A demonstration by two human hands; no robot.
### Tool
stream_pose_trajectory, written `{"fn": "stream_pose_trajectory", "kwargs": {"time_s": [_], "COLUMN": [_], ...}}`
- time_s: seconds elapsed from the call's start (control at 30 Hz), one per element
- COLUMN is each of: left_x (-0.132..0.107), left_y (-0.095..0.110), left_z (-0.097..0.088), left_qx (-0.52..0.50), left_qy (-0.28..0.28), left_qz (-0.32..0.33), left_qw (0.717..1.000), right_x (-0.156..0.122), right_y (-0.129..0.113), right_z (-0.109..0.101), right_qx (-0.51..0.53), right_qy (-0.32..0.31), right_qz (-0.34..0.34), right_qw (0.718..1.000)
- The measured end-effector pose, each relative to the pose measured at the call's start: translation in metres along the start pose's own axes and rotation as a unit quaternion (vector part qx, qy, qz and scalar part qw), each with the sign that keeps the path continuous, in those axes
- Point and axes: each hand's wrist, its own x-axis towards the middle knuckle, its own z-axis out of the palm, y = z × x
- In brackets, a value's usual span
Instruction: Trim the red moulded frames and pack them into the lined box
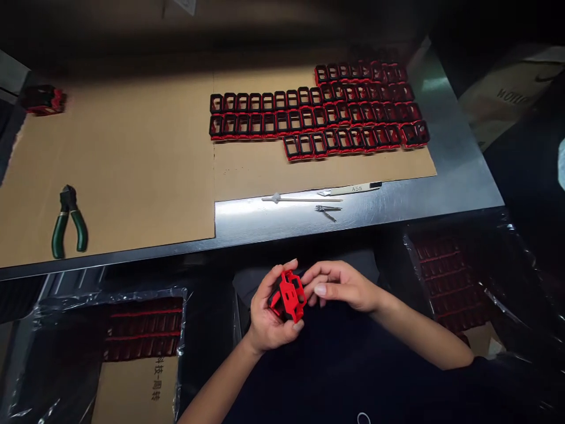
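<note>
In the head view, my left hand (269, 324) is closed around a red and black plastic housing (291, 297). The part is tilted, with its red face turned toward my right hand. Loosely bent, the fingers of my right hand (339, 285) are close to the housing's right edge; whether the index fingertip touches it I cannot tell. Nothing shows between the right thumb and fingers. Both hands are in front of the bench edge, above my lap. My palm and fingers hide the lower left side of the housing.
Similar housings (304, 121) stand in rows on cardboard (132, 159) over a metal bench (247, 218). A few more (44, 100) are at far left. Green-handled cutters (69, 221), a craft knife (353, 189), a thin stick (304, 199) and nail clippers (328, 210) lie nearer. Plastic-lined boxes (180, 330) flank me.
</note>
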Motion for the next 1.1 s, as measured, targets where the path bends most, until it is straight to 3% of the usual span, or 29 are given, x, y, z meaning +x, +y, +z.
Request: {"fn": "stream_pose_trajectory", "kwargs": {"time_s": [0.17, 0.7, 1.1], "left_x": [0.0, 0.003, 0.016], "left_y": [0.002, 0.006, 0.013], "left_z": [0.002, 0.005, 0.004], "left_qx": [0.015, 0.006, 0.17], "left_qy": [-0.016, -0.041, -0.048], "left_qz": [0.005, -0.043, 0.043], "left_qw": [1.0, 0.998, 0.983], "right_x": [0.004, 0.006, 0.011], "right_y": [0.013, 0.024, 0.039], "right_z": [-0.001, 0.0, -0.008], "right_qx": [0.133, 0.222, 0.294], "right_qy": [-0.043, -0.054, -0.114], "right_qz": [0.031, 0.076, 0.079], "right_qw": [0.99, 0.971, 0.946]}}
